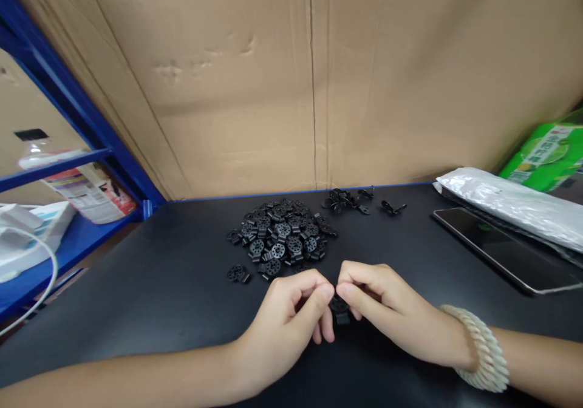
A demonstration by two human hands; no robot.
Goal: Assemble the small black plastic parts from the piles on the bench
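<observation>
My left hand (291,317) and my right hand (387,311) meet at the fingertips over the black table (159,286). Both pinch one small black plastic part (340,311) between them; most of it is hidden by the fingers. A cream beaded bracelet (483,347) circles my right wrist. Just beyond the hands lies a pile of black round perforated parts (282,235). One loose part (237,273) sits to the pile's left. A smaller cluster of black clip-like pieces (346,200) lies farther back, with a single one (392,207) to its right.
A phone or tablet (501,247) lies face up at the right, beside a silver plastic bag (514,204) and a green package (546,153). Cardboard sheets (319,80) wall the back. Blue shelving (68,153) with a bottle (86,189) and white items stands at the left.
</observation>
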